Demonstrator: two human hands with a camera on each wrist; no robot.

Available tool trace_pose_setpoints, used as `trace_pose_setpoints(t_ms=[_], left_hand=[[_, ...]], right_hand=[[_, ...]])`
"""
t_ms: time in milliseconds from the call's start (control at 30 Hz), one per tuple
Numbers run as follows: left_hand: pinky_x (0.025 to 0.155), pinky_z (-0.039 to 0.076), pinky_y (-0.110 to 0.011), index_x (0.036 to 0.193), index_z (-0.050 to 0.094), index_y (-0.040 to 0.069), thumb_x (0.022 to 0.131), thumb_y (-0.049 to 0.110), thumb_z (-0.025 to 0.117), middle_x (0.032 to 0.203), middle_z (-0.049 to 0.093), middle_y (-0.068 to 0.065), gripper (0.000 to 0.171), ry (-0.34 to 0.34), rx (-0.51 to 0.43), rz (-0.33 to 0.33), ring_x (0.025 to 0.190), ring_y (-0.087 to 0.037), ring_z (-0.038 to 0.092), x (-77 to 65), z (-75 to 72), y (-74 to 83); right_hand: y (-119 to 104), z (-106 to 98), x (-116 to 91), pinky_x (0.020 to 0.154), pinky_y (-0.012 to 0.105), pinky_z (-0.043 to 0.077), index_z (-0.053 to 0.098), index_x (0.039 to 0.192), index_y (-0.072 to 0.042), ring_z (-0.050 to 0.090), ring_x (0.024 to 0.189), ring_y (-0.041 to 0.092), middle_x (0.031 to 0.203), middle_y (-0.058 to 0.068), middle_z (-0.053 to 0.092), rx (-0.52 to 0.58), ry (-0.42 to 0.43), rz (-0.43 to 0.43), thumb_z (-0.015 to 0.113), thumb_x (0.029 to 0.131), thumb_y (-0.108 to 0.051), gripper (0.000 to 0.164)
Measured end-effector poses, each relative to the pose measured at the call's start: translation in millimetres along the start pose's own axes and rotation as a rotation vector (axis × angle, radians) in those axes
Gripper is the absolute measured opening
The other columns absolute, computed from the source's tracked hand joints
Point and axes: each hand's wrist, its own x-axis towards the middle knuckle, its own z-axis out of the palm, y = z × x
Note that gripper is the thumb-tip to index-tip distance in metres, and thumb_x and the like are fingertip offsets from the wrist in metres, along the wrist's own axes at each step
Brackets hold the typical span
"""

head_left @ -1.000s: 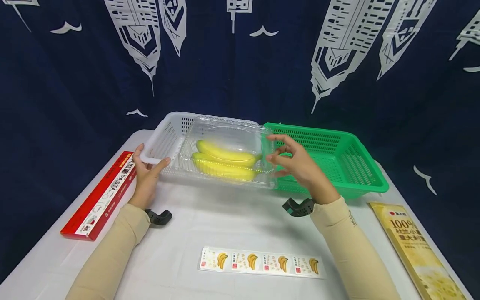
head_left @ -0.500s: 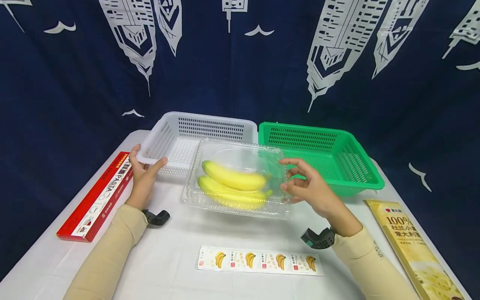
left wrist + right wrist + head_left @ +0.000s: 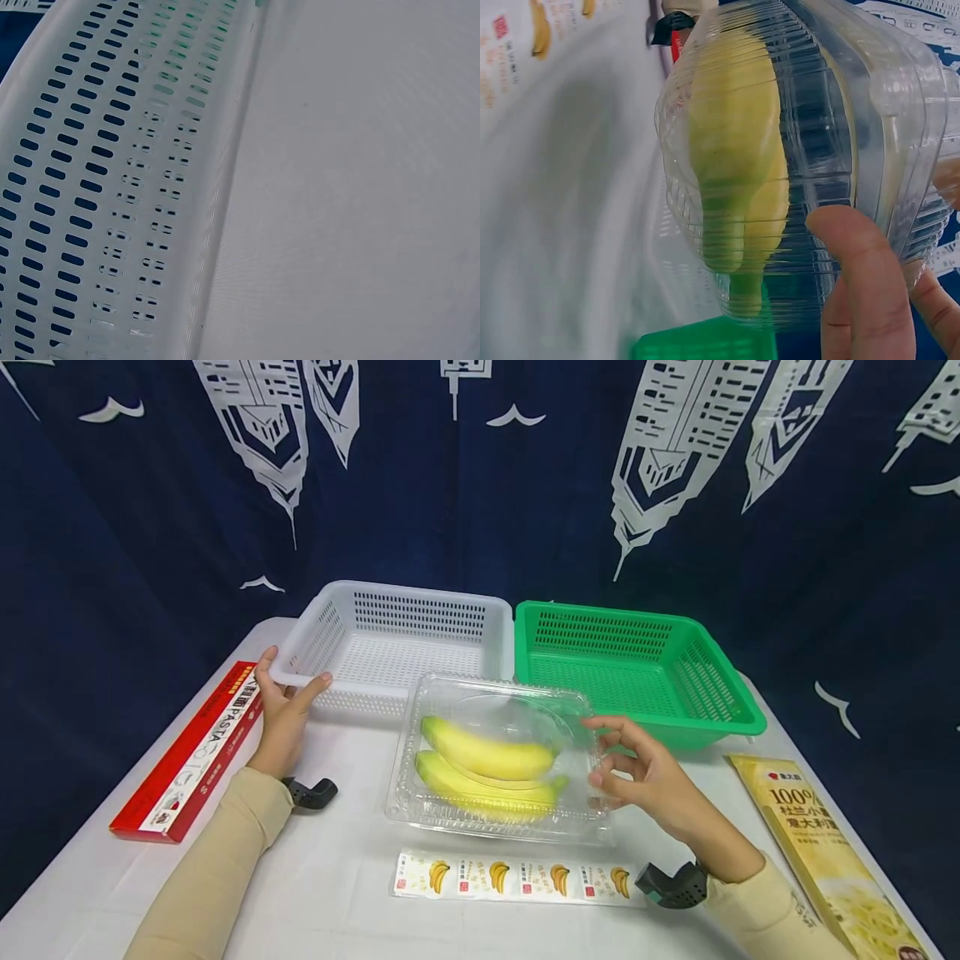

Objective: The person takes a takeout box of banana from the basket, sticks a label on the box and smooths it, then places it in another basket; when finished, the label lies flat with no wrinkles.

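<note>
A clear plastic clamshell box (image 3: pixel 450 824) with two bananas (image 3: pixel 487 752) inside appears at the middle of the head view, just in front of the baskets. My right hand (image 3: pixel 647 781) holds its right end, thumb and fingers pinching the edge. In the right wrist view the box (image 3: pixel 829 120) looks closed and raised off the table, with the fingers (image 3: pixel 870 277) against its end. At the back left, my left hand (image 3: pixel 283 722) grips the front left corner of the white basket (image 3: pixel 427 591). Only the basket's perforated inside shows in the left wrist view.
A green basket (image 3: pixel 712 724) stands beside the white one. On the left lies a red pasta box (image 3: pixel 187 756); a yellow pasta pack (image 3: pixel 832 852) lies at the right edge. A strip of banana-print packets (image 3: pixel 517 878) is near the front. Dark blue printed cloth (image 3: pixel 450 510) hangs behind.
My right hand has brought the clamshell box of bananas from over the white basket towards the front and right. The left hand has stayed at the basket's corner.
</note>
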Motion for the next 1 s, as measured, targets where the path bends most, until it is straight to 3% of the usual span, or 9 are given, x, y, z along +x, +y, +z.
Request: trace_pose_setpoints(t_ms=[233,467,733,1000], left_hand=[[0.124,0.033,-0.024,0.167,0.011,0.035,0.103,-0.001,0.067,0.171,0.028,-0.006,0.092,0.007,0.001,-0.007,0.155,-0.022,0.034,0.7,0.6,0.6],[0.124,0.034,-0.024,0.167,0.011,0.035,0.104,-0.001,0.067,0.170,0.029,-0.006,0.092,0.011,0.005,-0.008,0.154,-0.022,0.034,0.5,-0.2,0.7],[0.123,0.035,-0.024,0.166,0.013,0.036,0.103,-0.003,0.066,0.169,0.030,-0.006,0.091,0.027,-0.007,-0.014,0.153,-0.022,0.034,-0.1,0.3,1.0],[0.123,0.034,-0.024,0.166,0.012,0.035,0.103,-0.003,0.066,0.170,0.029,-0.006,0.091,0.019,-0.005,-0.008,0.154,-0.022,0.034,0.7,1.3,0.4]], right_hand=[[17.3,-6.2,-15.5,0.066,0.039,0.067,0.060,0.147,-0.029,0.067,0.086,0.011,0.122,0.018,0.046,0.018,-0.005,0.014,0.065,0.100,0.010,0.062],[29.2,-12.7,-24.0,0.066,0.040,0.066,0.059,0.145,-0.035,0.070,0.088,0.015,0.122,0.017,0.046,0.012,-0.012,0.111,0.064,0.103,0.005,0.058],[40.1,-17.2,-21.0,0.069,0.039,0.062,0.056,0.148,-0.029,0.070,0.090,0.019,0.132,0.026,0.046,-0.030,0.013,0.254,0.065,0.105,-0.005,0.050],[49.7,-19.0,-11.9,0.070,0.040,0.064,0.057,0.150,-0.026,0.070,0.093,0.019,0.131,0.025,0.048,-0.019,0.040,0.250,0.067,0.103,-0.005,0.052]])
